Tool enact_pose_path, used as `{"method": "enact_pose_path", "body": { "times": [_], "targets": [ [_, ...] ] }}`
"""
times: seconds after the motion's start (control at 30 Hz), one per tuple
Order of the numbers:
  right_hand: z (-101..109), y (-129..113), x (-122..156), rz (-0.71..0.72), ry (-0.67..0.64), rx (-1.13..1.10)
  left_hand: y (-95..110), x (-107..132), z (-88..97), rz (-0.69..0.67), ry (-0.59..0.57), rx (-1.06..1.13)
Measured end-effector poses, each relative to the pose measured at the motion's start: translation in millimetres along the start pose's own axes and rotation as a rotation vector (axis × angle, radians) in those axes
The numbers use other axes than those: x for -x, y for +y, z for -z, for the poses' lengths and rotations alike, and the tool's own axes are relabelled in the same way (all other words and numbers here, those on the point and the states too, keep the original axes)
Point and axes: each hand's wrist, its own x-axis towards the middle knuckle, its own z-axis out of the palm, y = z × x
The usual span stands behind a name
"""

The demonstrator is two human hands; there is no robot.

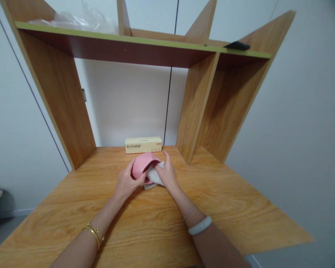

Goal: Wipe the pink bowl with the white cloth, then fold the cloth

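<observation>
A pink bowl [142,162] is tilted on its side over the desk, its opening turned toward the right. My left hand [130,180] grips it from the left, thumb at the near rim and fingers round the outside. A pale grey-white cloth [155,176] is bunched at the bowl's opening, one corner hanging below it. My right hand [166,171] is closed on the cloth and presses it at the bowl's mouth, with the index finger raised. The bowl's inside is mostly hidden by the cloth and my right hand.
A long cream box [143,145] with printed characters lies behind the bowl, near the desk's back edge. Wooden uprights and a shelf [123,39] frame the wood-grain desk [145,230]. Clear plastic wrapping [83,20] and a dark flat object [238,45] rest on the shelf.
</observation>
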Motion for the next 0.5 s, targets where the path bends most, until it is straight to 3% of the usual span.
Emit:
{"method": "enact_pose_path", "body": {
  "times": [0.13,0.3,0.4,0.5],
  "targets": [
    [-11.4,3.3,0.2,0.023,0.098,-0.283,-1.9,-2.8,-3.8,-0.010,0.038,0.205],
    [-18.9,8.1,-0.2,0.014,0.104,-0.436,-1.3,-1.5,-9.8,-0.064,0.012,0.223],
    [-15.5,6.6,-0.5,0.021,0.086,-0.356,-2.2,-0.8,-9.4,-0.046,0.000,0.184],
    [-7.0,2.4,-0.6,0.029,0.054,-0.105,-5.4,-1.5,-6.7,-0.014,0.018,0.092]
  ]
}}
